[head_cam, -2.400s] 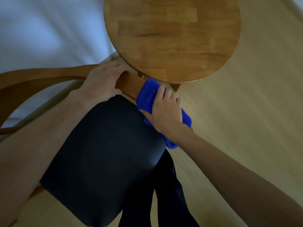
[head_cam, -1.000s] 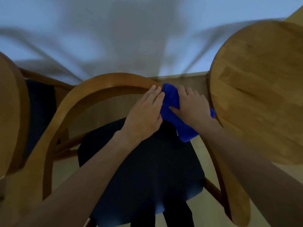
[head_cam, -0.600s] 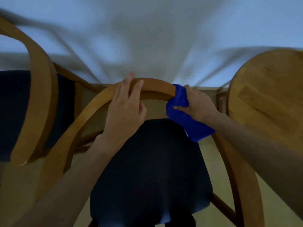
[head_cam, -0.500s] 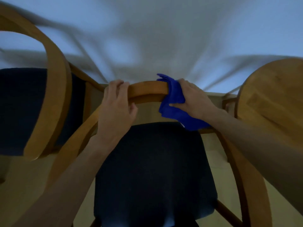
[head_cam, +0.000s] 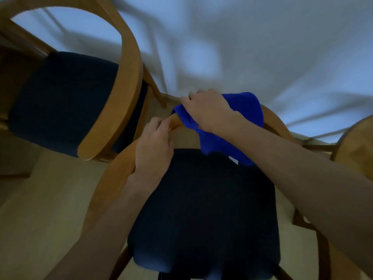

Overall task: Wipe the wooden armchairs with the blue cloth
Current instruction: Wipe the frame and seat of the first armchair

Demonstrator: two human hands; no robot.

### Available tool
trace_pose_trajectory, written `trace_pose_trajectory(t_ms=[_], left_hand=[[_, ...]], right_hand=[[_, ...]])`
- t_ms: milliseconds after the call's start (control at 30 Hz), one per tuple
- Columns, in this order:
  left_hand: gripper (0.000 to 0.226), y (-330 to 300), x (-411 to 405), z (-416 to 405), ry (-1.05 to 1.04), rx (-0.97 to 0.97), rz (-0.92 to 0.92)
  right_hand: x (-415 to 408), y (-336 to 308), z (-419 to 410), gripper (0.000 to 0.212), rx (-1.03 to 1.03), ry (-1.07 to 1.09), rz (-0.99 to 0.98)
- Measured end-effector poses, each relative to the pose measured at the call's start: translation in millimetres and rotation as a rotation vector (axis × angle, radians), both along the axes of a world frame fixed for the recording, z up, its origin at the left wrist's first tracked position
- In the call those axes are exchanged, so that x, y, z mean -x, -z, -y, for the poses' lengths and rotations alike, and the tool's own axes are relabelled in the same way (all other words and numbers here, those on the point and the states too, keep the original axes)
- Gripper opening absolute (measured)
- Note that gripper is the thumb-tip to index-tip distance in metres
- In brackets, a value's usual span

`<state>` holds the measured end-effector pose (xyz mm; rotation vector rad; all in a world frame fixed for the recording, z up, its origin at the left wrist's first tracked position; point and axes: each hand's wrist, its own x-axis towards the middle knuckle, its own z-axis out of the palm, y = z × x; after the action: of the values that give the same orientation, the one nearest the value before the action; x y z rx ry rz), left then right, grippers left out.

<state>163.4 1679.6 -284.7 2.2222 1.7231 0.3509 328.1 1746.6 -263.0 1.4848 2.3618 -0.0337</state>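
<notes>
Viewpoint: looking down from the person's head at two bare forearms reaching over a wooden armchair (head_cam: pixel 113 178) with a dark blue seat (head_cam: pixel 203 215).
Blue cloth (head_cam: pixel 226 138): draped over the top of the chair's curved back rail, at the far middle of the scene, with a loose tail hanging toward the seat.
Right hand (head_cam: pixel 207 110): lies on top of the cloth with its fingers curled over the rail, grasping the cloth against the wood.
Left hand (head_cam: pixel 154 146): just left of the cloth, fingers curled around the bare rail, gripping it to steady the chair.
Step in hand: wiping the back rail, it seems, with the cloth now near the rail's crest.
Doing it well: keep the cloth wrapped around the rail so that top and underside are both rubbed; press evenly; slide along the curve without lifting.
Still to wipe: probably the left arm of the rail, under and beyond the left hand.
In the way: the left hand sits close beside the cloth and would need to shift for the wipe to pass leftward.
Second armchair (head_cam: pixel 129 63): at the far left, same wood and dark seat; its arm ends close to the rail being wiped.
Round wooden table (head_cam: pixel 357 146): partly visible at the right edge, near the chair's right side.
Wall (head_cam: pixel 242 47): pale, blurred, with soft shadows, beyond the chairs.
Floor (head_cam: pixel 50 199): light wood, at the near left.
</notes>
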Motion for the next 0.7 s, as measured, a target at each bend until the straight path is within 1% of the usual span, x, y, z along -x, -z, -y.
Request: trace_pose_trajectory(t_ms=[133,167,233,300,367,433,467,533,567,633,700], left_hand=[[0.025,-4,0,1,-0.018,-0.002,0.034],[0.025,-4,1,2,-0.025,0.006,0.037],[0.032,-4,3,7,-0.020,0.037,0.060],[0.042,-4,5,15,-0.004,0.060,0.072],[0.045,-3,10,23,-0.038,0.055,0.044],[0.047,-2,17,32,-0.131,0.046,-0.015],[0.048,-2,22,36,-0.175,0.050,-0.046],[0.049,-1,28,44,-0.241,0.060,-0.106],[0.051,-1,30,46,-0.266,0.069,-0.131],[0.052,1,29,49,-0.296,0.074,-0.150],[0.045,2,26,48,-0.306,0.056,-0.126]], right_hand=[[26,5,-2,0.025,-0.009,-0.005,0.063],[31,7,-1,0.024,-0.006,-0.014,0.072],[37,9,-1,0.027,0.012,-0.031,0.065],[31,9,-2,0.038,0.023,-0.080,0.006],[7,4,-2,0.061,0.028,-0.118,-0.077],[-30,-1,0,0.080,0.019,-0.061,-0.135],[-52,-4,1,0.083,0.028,-0.010,-0.166],[-84,-6,7,0.077,0.063,0.056,-0.200],[-90,-6,8,0.073,0.069,0.055,-0.195],[-82,-3,6,0.064,0.069,0.016,-0.179],[-59,-1,1,0.054,0.065,-0.010,-0.169]])
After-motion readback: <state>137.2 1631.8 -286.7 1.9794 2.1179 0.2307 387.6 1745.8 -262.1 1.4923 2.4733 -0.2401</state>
